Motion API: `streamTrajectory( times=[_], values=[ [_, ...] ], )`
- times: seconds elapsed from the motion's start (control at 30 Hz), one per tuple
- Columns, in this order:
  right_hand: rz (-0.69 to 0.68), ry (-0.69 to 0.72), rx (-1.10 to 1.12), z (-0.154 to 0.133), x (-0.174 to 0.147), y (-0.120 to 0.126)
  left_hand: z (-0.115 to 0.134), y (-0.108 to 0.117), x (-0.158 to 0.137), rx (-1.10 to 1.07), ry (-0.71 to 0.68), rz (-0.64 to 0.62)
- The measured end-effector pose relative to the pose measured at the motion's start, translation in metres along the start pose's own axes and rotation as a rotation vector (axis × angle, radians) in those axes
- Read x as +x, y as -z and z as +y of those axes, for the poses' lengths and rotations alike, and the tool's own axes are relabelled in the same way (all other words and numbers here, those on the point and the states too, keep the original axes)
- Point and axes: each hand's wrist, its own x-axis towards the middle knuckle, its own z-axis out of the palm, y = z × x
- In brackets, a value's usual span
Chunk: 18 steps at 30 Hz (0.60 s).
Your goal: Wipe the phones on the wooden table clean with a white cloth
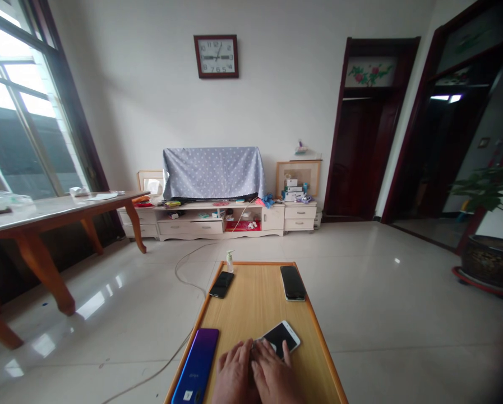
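A wooden table is being reached over by two hands. The left hand's fingers are being held close together; on the right hand, the little finger is being held apart from the others. Whether anything is being gripped beneath cannot be told. A blue-purple phone is being supported along the left edge. A white phone is being partly hidden by the right hand. Toward the far end, a larger black phone is being supported on the right, a smaller black phone on the left, and a pump bottle near the far left corner.
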Motion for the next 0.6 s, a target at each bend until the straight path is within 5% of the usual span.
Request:
streamTrajectory(
  times=[0.27,0.6],
  values=[
    [0.105,-0.125,-0.123,0.017,0.016,0.012,0.011,0.008,-0.003,-0.017,0.017,-0.004],
    [-0.005,0.038,-0.067,0.004,-0.007,-0.011,-0.004,-0.001,0.0,0.022,0.015,-0.076]
  ],
)
